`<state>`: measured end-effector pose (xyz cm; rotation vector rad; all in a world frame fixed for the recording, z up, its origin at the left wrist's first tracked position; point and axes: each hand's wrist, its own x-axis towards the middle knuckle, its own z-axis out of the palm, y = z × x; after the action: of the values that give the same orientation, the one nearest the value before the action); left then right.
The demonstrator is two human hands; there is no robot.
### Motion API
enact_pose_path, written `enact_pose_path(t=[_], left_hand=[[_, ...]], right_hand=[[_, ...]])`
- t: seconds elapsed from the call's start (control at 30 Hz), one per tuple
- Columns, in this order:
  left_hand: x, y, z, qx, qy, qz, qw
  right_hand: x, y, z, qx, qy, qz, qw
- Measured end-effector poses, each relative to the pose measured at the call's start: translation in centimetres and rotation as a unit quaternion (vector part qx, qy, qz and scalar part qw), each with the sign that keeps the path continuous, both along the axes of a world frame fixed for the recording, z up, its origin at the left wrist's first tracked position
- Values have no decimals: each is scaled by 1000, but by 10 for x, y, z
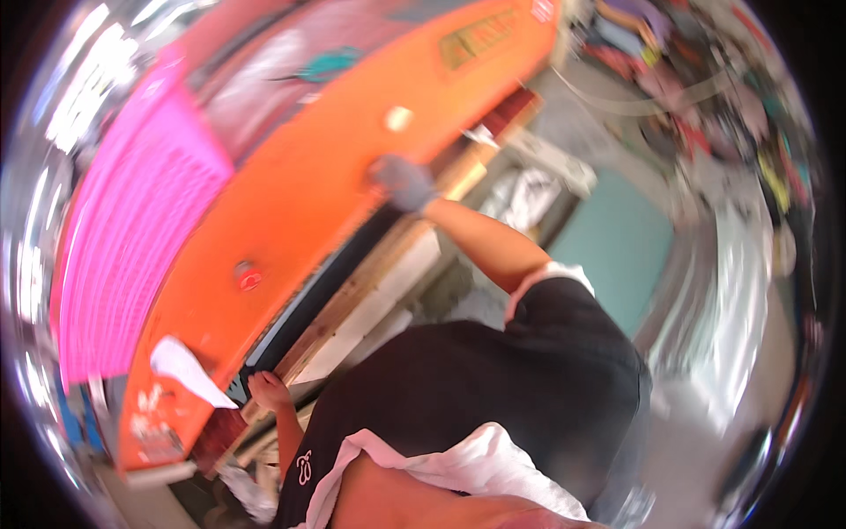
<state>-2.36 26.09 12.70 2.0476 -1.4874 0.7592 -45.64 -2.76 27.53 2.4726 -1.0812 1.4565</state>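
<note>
Work looking unfinished, a gloved right hand [403, 183] is touching an orange board [300, 194], the left hand [270, 391] resting beside a black strip [363, 245]; I'm making out neither grip.

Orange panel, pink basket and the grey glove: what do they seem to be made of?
Orange panel: perhaps painted metal, smooth, with a soft sheen; coated board is possible.
Pink basket: likely moulded plastic, given its bright, even colour and rows of openings.
Grey glove: probably fabric, as it looks matte; blur hides any weave.
</note>
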Motion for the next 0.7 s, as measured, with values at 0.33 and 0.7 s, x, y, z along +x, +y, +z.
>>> enact_pose_path(t=[0.33,0.7], left_hand=[[45,36,9,176,59,21,982],[67,48,14,218,95,-12,971]], right_hand=[[66,111,-108,200,133,-3,971],[50,147,-95,253,161,-30,953]])
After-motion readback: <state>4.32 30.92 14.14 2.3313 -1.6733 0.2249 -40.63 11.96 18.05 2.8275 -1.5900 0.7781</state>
